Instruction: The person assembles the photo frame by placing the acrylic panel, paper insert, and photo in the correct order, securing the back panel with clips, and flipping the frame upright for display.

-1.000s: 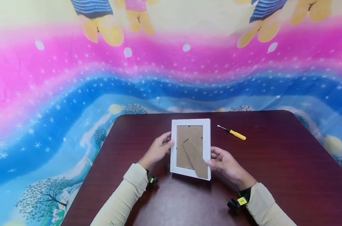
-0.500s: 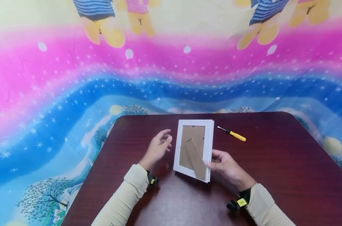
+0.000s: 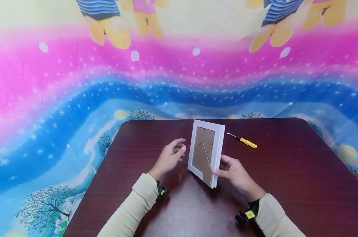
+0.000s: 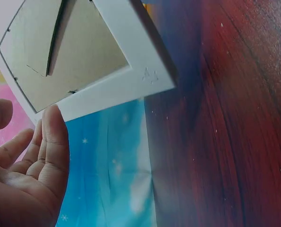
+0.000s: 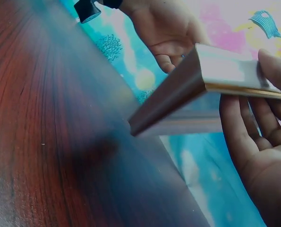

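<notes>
A white picture frame (image 3: 219,148) is held up over the table with its brown backboard (image 3: 201,144) and slanted easel leg (image 3: 206,163) facing me. My right hand (image 3: 238,174) grips its right edge, thumb on the back and fingers behind. In the right wrist view the thumb and fingers of that hand (image 5: 268,156) pinch the frame's edge (image 5: 234,75). Left of the frame, my left hand (image 3: 168,158) is apart from it, fingers loosely bent with nothing in them. The left wrist view shows that hand (image 4: 31,170) just by the frame's white border (image 4: 116,90).
A screwdriver (image 3: 247,142) with a yellow handle lies on the dark red-brown table (image 3: 285,171), to the right of the frame. Behind the table's far edge hangs a colourful printed cloth (image 3: 179,72).
My left hand has let go of the frame's left edge. In my right hand the frame has turned, its left side swinging away, so its right side edge shows more.
</notes>
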A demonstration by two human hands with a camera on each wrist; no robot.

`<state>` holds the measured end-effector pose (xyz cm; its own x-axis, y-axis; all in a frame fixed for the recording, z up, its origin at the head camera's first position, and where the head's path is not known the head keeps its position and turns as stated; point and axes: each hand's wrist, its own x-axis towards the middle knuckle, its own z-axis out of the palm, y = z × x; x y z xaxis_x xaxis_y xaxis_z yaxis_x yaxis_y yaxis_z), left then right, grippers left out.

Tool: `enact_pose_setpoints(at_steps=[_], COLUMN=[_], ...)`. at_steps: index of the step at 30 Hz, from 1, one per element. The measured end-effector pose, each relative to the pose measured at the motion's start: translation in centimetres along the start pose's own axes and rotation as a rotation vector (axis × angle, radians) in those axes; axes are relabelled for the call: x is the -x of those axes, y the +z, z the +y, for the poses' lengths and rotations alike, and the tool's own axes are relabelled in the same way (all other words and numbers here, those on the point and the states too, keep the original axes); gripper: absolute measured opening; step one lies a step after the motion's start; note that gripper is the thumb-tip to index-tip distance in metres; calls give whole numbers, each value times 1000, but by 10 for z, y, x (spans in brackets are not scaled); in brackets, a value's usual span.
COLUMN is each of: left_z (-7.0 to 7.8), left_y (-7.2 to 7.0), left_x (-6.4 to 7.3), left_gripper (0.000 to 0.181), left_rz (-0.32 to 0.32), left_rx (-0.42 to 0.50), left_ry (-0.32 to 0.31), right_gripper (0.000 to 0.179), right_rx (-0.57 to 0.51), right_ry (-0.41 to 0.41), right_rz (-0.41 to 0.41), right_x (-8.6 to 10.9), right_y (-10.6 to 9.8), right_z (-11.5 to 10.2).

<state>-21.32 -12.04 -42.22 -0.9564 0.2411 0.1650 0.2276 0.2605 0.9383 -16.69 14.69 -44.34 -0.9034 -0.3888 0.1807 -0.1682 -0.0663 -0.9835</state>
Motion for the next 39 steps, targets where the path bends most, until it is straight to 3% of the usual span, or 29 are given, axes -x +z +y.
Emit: enact_pose_setpoints(at_steps=[7,17,25,39], left_z=[4,17,26,43], left_y=[9,20,32,51], left_x=[0,3,2,-3], left_gripper=[35,38,42,48], left_rz=[-18,-6,-26,42], left_rx=[16,-80,-86,-92], left_ry=[-3,150,178,258], right_gripper=[59,51,51,50], right_rx=[109,245,237,249], right_ry=[-11,-55,-39,-109], right_rz=[125,282,349,376], right_x=[-4,-12,-13,-20], right_y=[6,12,18,33], right_z=[0,0,6,14])
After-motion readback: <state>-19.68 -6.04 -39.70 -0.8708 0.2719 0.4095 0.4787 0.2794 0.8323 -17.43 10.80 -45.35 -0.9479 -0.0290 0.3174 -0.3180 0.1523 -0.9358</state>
